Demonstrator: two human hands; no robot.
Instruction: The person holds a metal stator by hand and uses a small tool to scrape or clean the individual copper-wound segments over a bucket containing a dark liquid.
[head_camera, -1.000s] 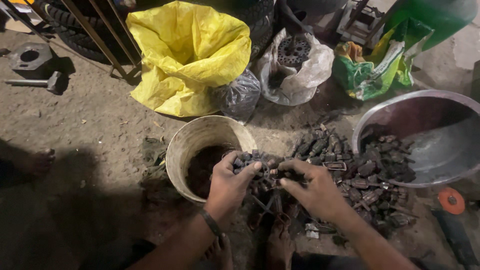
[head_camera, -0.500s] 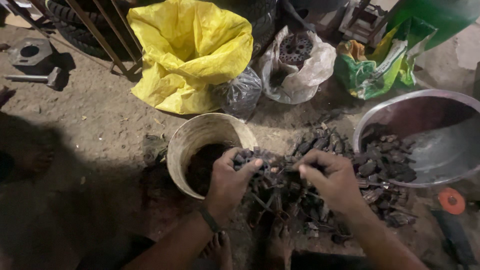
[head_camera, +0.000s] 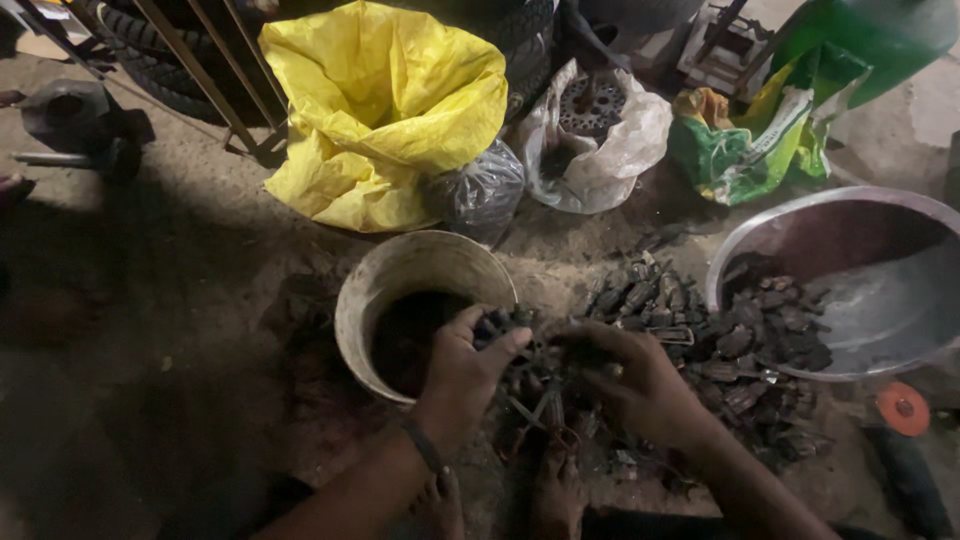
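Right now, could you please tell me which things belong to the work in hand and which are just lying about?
In use: left hand, right hand, pile of dark metal parts, bucket.

Lying about: yellow bag, metal basin, green bag, white bag.

You work over rough, matt ground (head_camera: 180, 300), gritty and stained. The pile of small parts (head_camera: 720, 340) looks like dark, greasy metal with a dull sheen. Your left hand (head_camera: 465, 365) grips some of those oily pieces beside the bucket (head_camera: 400, 275), whose wall looks like scuffed, matt plastic. The basin (head_camera: 870, 300) is smooth, shiny metal. The yellow bag (head_camera: 380, 110) is crinkled, glossy plastic; the white sack (head_camera: 620, 140) is thin and translucent.
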